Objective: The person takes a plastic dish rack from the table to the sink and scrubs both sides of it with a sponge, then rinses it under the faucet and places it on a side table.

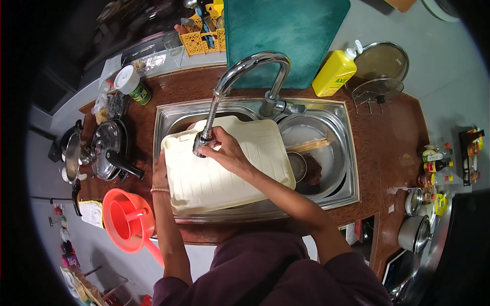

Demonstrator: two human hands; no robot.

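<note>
A cream plastic tray (pixel 237 168) with ridges lies tilted over the left sink bowl and overlaps the edge of the right one. My left hand (pixel 160 170) holds the tray by its left edge, with part of the fingers hidden. The fingers of my right hand (pixel 226 151) are closed around the spray head (pixel 200 145) of the chrome faucet (pixel 254 61), just above the tray. Inside the right bowl, a metal basin (pixel 333 153) contains cloudy water, wooden chopsticks (pixel 308 146), a small metal bowl (pixel 298 166) and a dark brown item.
Behind the sink stand a green board (pixel 283 38), a yellow detergent bottle (pixel 335 72) and glass lids (pixel 383 61). A lidded pressure cooker (pixel 109 151) sits on the left counter. Red plastic dippers (pixel 128 220) are at the counter's front left, near my left forearm.
</note>
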